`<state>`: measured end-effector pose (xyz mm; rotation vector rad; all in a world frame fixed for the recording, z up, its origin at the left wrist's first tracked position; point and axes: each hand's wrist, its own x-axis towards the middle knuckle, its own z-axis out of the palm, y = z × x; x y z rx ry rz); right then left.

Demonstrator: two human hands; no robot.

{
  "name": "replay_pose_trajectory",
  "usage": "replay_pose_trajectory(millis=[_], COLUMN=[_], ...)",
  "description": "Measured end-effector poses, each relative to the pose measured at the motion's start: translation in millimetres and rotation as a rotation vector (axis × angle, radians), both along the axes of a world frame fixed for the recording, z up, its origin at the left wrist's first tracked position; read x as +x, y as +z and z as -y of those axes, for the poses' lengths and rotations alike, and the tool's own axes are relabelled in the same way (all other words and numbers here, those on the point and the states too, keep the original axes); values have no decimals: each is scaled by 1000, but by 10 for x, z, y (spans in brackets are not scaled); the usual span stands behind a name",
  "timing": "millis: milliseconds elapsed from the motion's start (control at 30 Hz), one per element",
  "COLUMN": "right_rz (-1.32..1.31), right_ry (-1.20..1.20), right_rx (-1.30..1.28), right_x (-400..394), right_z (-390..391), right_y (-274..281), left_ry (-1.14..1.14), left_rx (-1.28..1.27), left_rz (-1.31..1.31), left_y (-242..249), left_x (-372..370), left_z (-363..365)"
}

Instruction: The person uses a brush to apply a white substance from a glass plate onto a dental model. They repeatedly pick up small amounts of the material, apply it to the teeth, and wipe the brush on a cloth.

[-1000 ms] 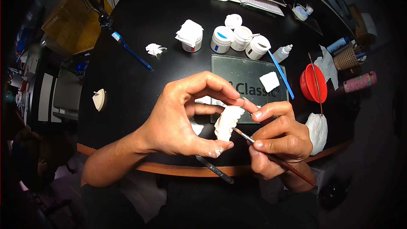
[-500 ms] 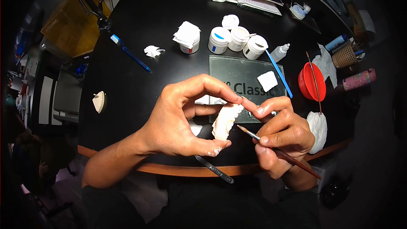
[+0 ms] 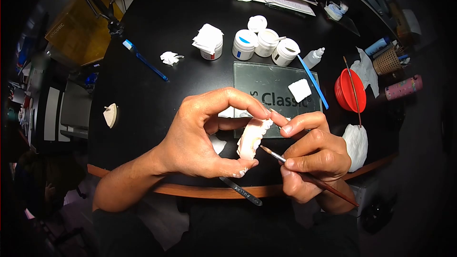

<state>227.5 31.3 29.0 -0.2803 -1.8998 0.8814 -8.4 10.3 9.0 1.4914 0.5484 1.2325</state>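
Observation:
Between the thumb and fingers of my left hand (image 3: 204, 133) is a whitish dental model (image 3: 250, 139) with a row of teeth facing right. White residue marks the left thumb. My right hand (image 3: 316, 154) grips a thin brush (image 3: 304, 173) with a dark red handle and metal ferrule. The brush tip is at the right edge of the model; whether it touches is too small to tell. My right index fingertip is by the model's upper end. Behind the hands lies a glass slab (image 3: 247, 77) with a white pad (image 3: 300, 90) on it.
White jars (image 3: 245, 45) and a dropper bottle (image 3: 314, 58) stand beyond the slab. A red bowl (image 3: 343, 96) with a brush across it is at the right. A blue toothbrush (image 3: 145, 61) lies left, and a dark tool (image 3: 241, 191) overlaps the table's front edge.
The brush tip in my right hand has moved left and slightly down, closer to the model. My left hand has shifted down slightly and still holds the model.

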Motion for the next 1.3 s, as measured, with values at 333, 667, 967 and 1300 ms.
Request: replay_pose_trajectory(millis=[333, 667, 967, 1300], right_rz=[0, -87, -92, -5], right_ry=[-25, -252, -301, -313], right_rx=[19, 47, -17, -39], right_x=[34, 324, 445, 418], right_z=[-22, -86, -8, 23], right_y=[4, -133, -217, -215], left_ry=[49, 461, 499, 506], left_rx=[12, 532, 469, 447], left_rz=[-35, -448, -464, -468], left_y=[-14, 21, 4, 7], left_x=[-5, 37, 50, 45], left_z=[15, 7, 45, 67])
